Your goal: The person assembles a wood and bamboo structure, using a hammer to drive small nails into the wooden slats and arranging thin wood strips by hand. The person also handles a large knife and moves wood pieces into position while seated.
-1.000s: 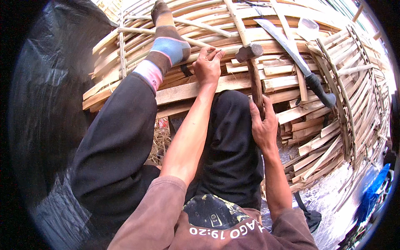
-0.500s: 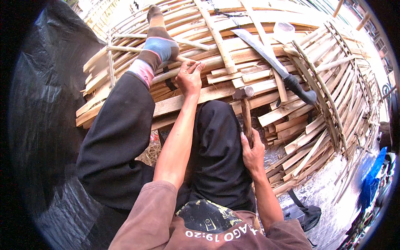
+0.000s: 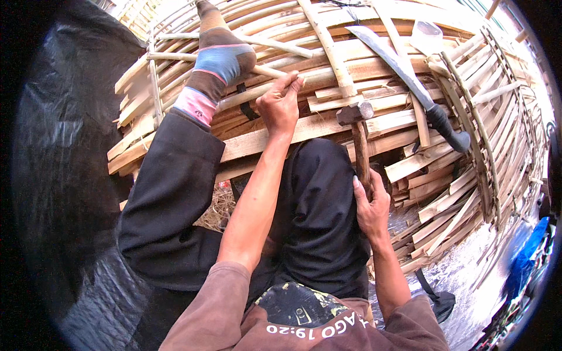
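My right hand (image 3: 374, 206) is wrapped around the wooden handle of a hammer (image 3: 361, 149), whose metal head points away from me. It rests beside my bent right knee. My left hand (image 3: 278, 108) is closed in a pinch over the wooden slats (image 3: 275, 131), close to the end of a thin round stick (image 3: 266, 71). Whatever its fingertips hold is too small to make out. The stick runs from beside my socked left foot (image 3: 225, 61), which presses on the framework. A machete (image 3: 398, 67) with a black handle lies across the slats on the right.
A clear plastic cup (image 3: 427, 38) stands on the wood beyond the machete. Bound slat panels (image 3: 497, 134) curve away on the right. Black sheeting (image 3: 70, 146) covers the left side. A black bag (image 3: 443, 304) and blue plastic (image 3: 527, 251) lie at the right.
The whole scene has shifted slightly to the right in the picture as the view turned. Both hands keep nearly the same poses, and the hammer is still held with its head up.
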Tool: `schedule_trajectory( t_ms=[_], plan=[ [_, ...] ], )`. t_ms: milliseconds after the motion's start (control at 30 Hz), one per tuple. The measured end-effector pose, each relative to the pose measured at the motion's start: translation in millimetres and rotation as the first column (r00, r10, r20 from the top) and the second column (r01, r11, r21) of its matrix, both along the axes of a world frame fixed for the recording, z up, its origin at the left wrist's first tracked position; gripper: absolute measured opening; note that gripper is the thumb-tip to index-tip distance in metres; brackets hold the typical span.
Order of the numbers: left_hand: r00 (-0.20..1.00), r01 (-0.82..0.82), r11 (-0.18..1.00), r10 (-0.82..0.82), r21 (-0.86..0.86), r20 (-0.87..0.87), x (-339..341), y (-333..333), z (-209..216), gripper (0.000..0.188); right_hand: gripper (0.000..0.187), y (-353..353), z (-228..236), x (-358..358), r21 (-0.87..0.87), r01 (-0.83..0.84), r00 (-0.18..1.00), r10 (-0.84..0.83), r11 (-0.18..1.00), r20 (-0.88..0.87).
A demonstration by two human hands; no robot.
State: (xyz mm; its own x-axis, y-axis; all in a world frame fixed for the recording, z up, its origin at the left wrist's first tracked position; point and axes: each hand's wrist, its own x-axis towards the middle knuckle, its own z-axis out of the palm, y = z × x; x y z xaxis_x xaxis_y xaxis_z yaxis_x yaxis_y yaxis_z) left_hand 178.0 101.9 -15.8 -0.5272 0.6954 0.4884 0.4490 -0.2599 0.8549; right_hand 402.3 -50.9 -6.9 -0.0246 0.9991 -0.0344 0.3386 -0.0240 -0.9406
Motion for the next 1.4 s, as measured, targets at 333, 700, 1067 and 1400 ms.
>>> schedule_trajectory(
  t_ms=[333, 700, 1067, 1400],
  plan=[
    [0.973, 0.007, 0.999, 0.003, 0.046, -0.230, -17, 5, 0, 0.020, 0.036, -5, -5, 3, 0.036, -0.010, 0.998, 0.008, 0.999, 0.069],
    [0.986, 0.046, 0.998, -0.051, -0.035, -0.159, -18, 5, 1, 0.016, 0.033, 2, 0, 0, 0.050, 0.011, 1.000, -0.012, 0.999, 0.021],
    [0.994, 0.027, 0.998, -0.022, 0.048, -0.110, -10, 4, -6, 0.060, 0.031, 64, 51, -31, 0.187, -0.108, 0.994, 0.105, 0.976, 0.027],
    [0.989, 0.074, 0.996, -0.067, 0.050, -0.134, -14, 7, -18, 0.066, 0.035, 63, 41, -46, 0.215, -0.164, 0.986, 0.150, 0.963, 0.079]
  ],
)
